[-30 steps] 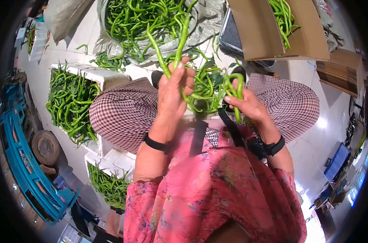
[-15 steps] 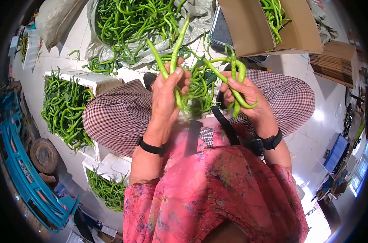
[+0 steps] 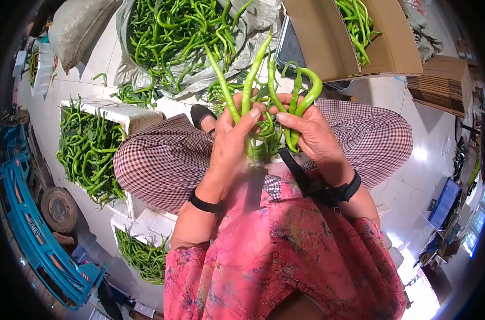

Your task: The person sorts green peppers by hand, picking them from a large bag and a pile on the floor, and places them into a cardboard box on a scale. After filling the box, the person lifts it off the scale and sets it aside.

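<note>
Peppers (image 3: 221, 80): long and green, up in both hands, in front of the body and between the knees.
Left side: checked trousers (image 3: 151, 154) spread wide, and a white box (image 3: 141, 118) of peppers sits right by the left knee, so the room there is tight.
Right side: past the right knee is a wide piece of shiny floor (image 3: 419, 176), with more room to move.
Far side: a big pale bag (image 3: 263, 21) lies ahead, with a crumpled edge. A brown box (image 3: 325, 42) is ahead to the right, its near edge close to the right knee.
Low down: a small heap (image 3: 266, 144) of peppers lies under the hands.
Left hand (image 3: 231, 144): curled round two peppers, thumb pressed on them.
Right hand (image 3: 318, 137): clamped on a small bunch, thumb laid across it.
Gap: the two hands are just beside each other; whether their fingertips touch, one cannot tell.
Straight pair: both point ahead, away from the body, and spread like a V. One leans left, one leans right.
Bendy bunch (image 3: 315, 85): it runs mostly ahead too. One pepper bends like a hook, its top turned left. Low ends poke out toward the body.
</note>
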`<act>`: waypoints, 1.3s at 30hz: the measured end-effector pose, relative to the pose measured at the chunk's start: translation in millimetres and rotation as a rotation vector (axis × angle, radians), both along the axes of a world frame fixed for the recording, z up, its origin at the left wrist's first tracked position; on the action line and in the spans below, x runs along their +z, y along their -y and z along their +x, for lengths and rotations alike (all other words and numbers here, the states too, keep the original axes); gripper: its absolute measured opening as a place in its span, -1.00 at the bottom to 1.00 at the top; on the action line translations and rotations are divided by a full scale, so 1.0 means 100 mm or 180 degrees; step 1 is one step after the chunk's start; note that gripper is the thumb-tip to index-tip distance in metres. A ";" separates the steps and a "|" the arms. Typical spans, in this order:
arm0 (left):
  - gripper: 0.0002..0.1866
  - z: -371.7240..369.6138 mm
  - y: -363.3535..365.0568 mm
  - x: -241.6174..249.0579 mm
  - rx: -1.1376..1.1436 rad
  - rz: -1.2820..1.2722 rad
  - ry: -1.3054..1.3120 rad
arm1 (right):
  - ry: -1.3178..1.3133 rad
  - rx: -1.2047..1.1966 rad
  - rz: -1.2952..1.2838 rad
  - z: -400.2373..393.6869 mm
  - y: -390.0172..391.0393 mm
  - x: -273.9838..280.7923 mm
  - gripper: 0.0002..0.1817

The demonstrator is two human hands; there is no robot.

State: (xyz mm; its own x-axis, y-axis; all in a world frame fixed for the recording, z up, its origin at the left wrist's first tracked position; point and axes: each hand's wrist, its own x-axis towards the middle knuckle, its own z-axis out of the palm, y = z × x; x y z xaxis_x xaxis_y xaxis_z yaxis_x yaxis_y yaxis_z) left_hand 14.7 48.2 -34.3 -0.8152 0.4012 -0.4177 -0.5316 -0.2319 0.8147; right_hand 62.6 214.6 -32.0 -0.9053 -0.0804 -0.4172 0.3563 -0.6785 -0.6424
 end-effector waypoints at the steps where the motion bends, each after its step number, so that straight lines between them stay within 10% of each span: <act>1: -0.51 0.01 -0.01 0.01 0.0020 -0.0053 -0.0066 | -0.0013 -0.0003 0.0004 0.01 0.01 -0.02 -0.58; 16: -0.53 0.03 -0.04 0.05 0.0280 0.0081 0.0035 | -0.0128 0.0001 0.0692 0.00 0.08 -0.01 -0.54; 26: -0.35 0.14 -0.15 0.02 -0.0706 -0.2440 -0.3113 | -0.0127 0.0004 0.0501 -0.28 0.18 -0.07 -0.45; 39: -0.66 -0.01 0.35 0.85 0.0701 0.0381 -0.0230 | -0.0623 0.0459 0.0465 -0.35 -0.56 0.93 -0.32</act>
State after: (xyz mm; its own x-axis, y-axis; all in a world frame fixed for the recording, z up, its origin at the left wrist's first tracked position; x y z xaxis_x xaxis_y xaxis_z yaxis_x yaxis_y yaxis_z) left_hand 14.2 13.5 51.2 -0.9145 0.2537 -0.3153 -0.3988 -0.4328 0.8085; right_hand 28.1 270.2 60.5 -0.9533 -0.1661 -0.2522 0.3020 -0.5251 -0.7956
